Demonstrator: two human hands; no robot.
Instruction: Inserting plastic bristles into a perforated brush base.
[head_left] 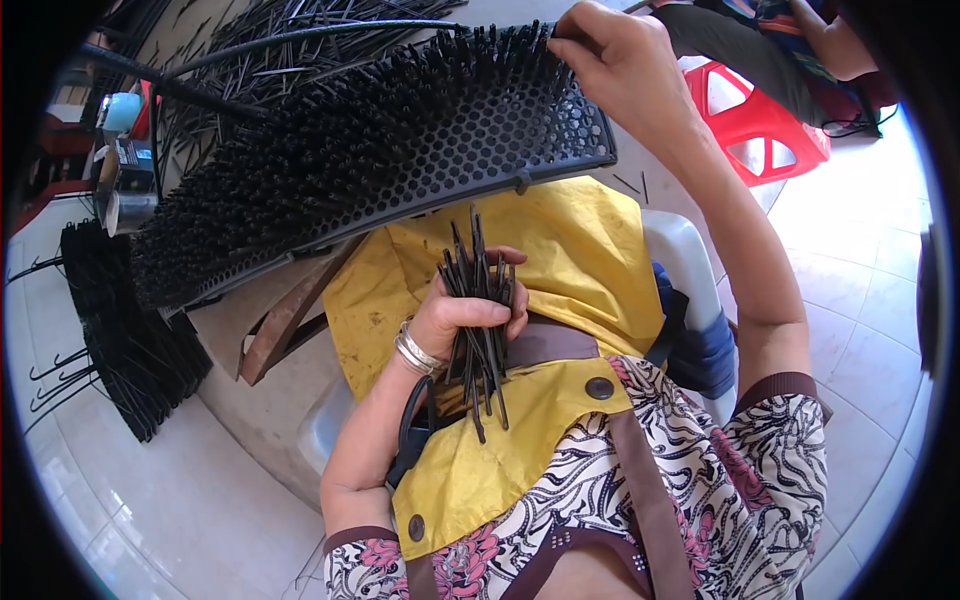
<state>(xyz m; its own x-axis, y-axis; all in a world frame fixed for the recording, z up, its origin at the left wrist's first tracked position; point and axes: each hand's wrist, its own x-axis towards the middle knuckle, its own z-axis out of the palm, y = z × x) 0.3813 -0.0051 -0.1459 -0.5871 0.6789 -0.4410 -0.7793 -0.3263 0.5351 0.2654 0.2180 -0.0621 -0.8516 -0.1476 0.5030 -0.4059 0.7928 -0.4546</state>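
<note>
My left hand (465,315) is wrapped round a bundle of thin black sticks (482,360) in front of my yellow apron (570,235). The sticks point roughly up and down, their ends showing above and below the fist. A black perforated tray (500,160) slants across the view beyond that hand. Dense rows of upright black sticks (300,160) fill its far and left parts, while holes show along the near right side. At the tray's far right corner, my right hand (625,70) pinches a thin black stick among the standing ones; its fingertips partly hide it.
Loose black sticks (330,35) lie heaped behind the tray. Black strips with wire hooks (125,340) lie on the floor at left, near a box (130,170). A red stool (760,135) and another person's leg (735,55) are at the far right.
</note>
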